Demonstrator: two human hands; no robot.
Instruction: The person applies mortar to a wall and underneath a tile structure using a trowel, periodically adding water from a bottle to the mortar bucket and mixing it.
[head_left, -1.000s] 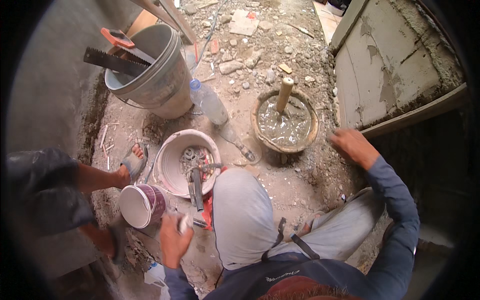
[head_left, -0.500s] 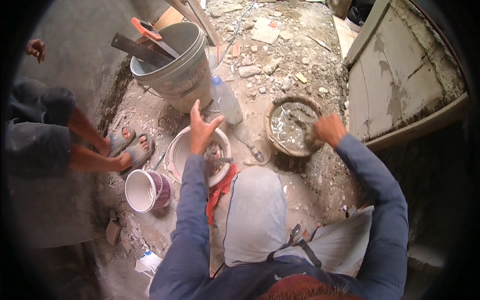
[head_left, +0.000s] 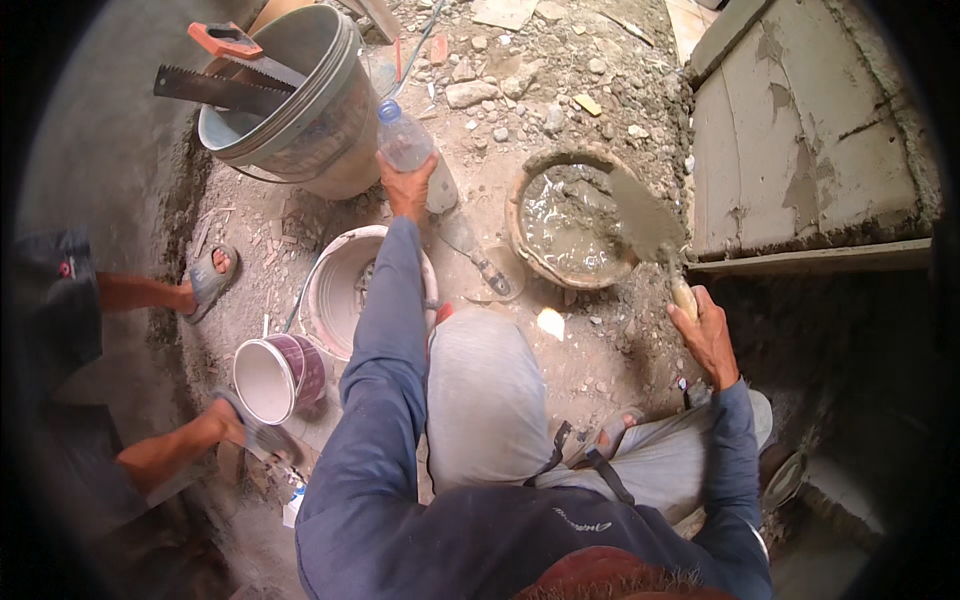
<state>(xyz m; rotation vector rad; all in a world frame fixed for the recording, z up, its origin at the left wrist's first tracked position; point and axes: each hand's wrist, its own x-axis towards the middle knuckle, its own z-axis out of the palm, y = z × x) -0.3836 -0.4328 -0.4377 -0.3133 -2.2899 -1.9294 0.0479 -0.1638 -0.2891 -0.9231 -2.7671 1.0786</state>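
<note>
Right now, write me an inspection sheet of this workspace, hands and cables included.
Surface: dusty ground strewn with rubble.
Work things: bowl of wet grey mix; trowel overlapping the bowl's right rim in view; clear bottle.
Clutter: large bucket holding two saws; pale bucket and purple-and-white bucket nearby.
Hands: left hand wrapped around the clear bottle; right hand gripping the trowel.
Cables: thin cord-like line, kind unclear.
Surroundings: another person's legs at left; cracked panel at right.

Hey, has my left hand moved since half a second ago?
Yes. Judged against the pale tub, your left hand has gone forward, from above the tub's opening to the plastic bottle beyond it.
</note>
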